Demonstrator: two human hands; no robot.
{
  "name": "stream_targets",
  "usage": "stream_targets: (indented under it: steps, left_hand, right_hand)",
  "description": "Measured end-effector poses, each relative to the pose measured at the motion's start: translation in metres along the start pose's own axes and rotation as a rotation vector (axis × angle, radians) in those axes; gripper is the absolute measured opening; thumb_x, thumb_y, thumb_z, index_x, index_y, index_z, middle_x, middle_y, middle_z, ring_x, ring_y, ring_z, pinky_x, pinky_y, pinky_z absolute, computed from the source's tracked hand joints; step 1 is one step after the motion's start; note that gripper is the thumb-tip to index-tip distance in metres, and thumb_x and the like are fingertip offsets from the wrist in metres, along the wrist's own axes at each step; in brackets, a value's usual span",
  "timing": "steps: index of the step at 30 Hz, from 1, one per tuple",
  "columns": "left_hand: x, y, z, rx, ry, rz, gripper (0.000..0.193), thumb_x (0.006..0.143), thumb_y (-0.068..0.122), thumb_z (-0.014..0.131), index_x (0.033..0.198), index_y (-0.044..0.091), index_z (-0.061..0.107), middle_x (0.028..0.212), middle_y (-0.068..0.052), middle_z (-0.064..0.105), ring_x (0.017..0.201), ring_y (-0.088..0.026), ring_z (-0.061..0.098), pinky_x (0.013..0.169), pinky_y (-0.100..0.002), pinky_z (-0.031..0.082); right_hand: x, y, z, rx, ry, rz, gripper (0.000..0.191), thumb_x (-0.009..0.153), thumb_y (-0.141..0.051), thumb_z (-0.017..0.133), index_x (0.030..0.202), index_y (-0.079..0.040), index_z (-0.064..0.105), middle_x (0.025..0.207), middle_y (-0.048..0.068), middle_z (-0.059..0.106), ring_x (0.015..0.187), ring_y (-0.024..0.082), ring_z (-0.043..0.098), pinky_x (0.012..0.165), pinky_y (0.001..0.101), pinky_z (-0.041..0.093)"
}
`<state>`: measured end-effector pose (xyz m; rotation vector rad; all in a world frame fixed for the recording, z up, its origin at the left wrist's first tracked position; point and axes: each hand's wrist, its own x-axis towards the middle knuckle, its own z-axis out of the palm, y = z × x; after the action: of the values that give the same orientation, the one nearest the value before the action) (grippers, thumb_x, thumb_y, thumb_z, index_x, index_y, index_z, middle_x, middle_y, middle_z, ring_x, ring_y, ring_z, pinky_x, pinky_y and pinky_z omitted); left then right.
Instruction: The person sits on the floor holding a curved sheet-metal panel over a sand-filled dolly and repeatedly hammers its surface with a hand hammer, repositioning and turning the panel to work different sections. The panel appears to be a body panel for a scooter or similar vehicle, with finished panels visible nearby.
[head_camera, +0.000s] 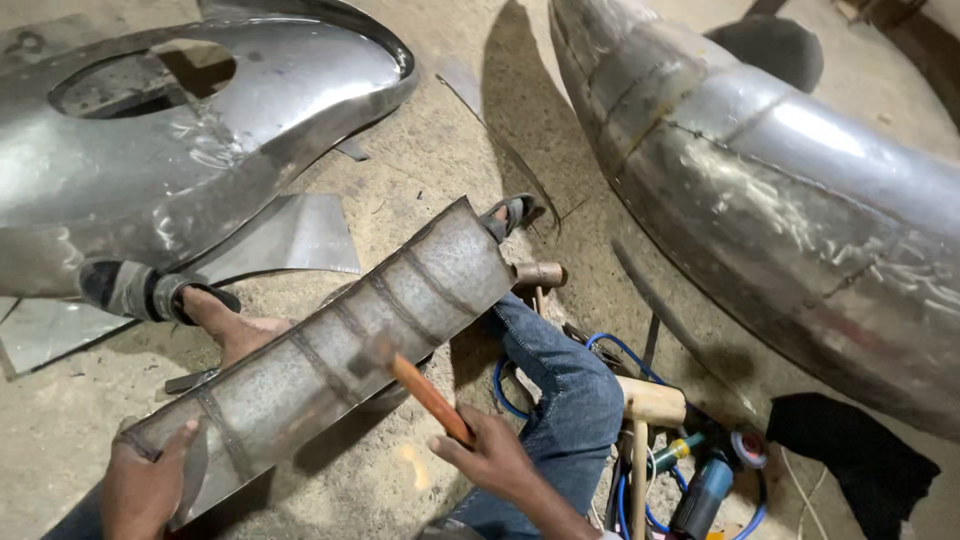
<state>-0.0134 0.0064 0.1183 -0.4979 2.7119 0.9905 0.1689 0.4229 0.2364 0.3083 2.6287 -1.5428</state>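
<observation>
A long curved sheet-metal strip (350, 330) with raised cross ribs lies diagonally over my legs. My left hand (145, 485) grips its near lower end at the bottom left. My right hand (490, 455) is closed on the orange handle of a hammer (425, 395). The hammer's head, blurred, is on the strip's middle. My feet in sandals show beyond the strip, one at its far end and one to the left.
A large curved metal shell (150, 150) with an oval hole lies at upper left, a big ribbed metal duct (780, 190) at right. Flat sheet offcuts (290, 235), two wooden mallets (645, 405), an angle grinder (705, 485), blue cable and a black cloth (855, 455) lie on the concrete floor.
</observation>
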Motion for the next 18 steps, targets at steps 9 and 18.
stream_targets:
  steps: [9, 18]
  left_hand:
    - [-0.046, 0.111, 0.015, 0.687, -0.171, 0.432, 0.098, 0.083, 0.073, 0.062, 0.16, 0.019, 0.034, 0.146, -0.017, 0.056, 0.134, -0.033, 0.056, 0.112, -0.049, 0.047]
    - [-0.108, 0.123, 0.037, 0.735, 0.33, 1.062, 0.029, 0.089, 0.031, 0.065, 0.116, 0.021, 0.07, 0.1, 0.0, 0.073, 0.086, -0.021, 0.07, 0.084, -0.042, 0.056]
  right_hand:
    - [-0.034, 0.045, -0.03, -0.588, -0.295, -0.065, 0.023, 0.085, -0.03, 0.076, 0.1, -0.012, 0.073, 0.077, 0.011, 0.068, 0.07, 0.034, 0.069, 0.063, 0.0491, 0.053]
    - [-0.017, 0.116, 0.01, -0.634, -0.204, -0.268, 0.026, 0.089, -0.034, 0.075, 0.091, -0.009, 0.07, 0.082, 0.012, 0.067, 0.078, 0.035, 0.068, 0.076, 0.0529, 0.054]
